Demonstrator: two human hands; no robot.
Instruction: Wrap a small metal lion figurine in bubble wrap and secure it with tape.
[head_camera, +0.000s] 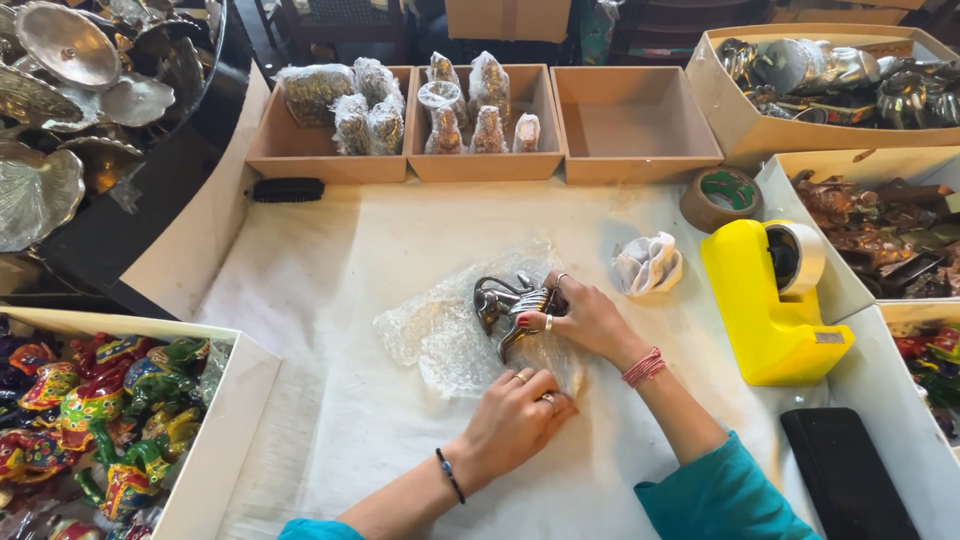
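Teal sleeves (715, 495) sat closest to cam at 6 o'clock, both forearms reaching up to table centre. L hand (515, 420) w/ rings and a dark wristband pressed flat on the bubble wrap (440, 335), fingers curled over its lower edge, pinning rather than clasping it. R hand (585, 318), red thread bracelet at wrist, closed around the silver metal figurine (505, 305), which lay on the wrap at mid-table on the white paper sheet (330, 290). Crumpled tissue (648, 265) at 2 o'clock of the hands, yellow tape dispenser (770, 300) at 3, brown tape roll (722, 198) beyond. Three cardboard trays (635, 125) at 12, two w/ wrapped pieces. Painted elephants (100, 420) boxed at 8.
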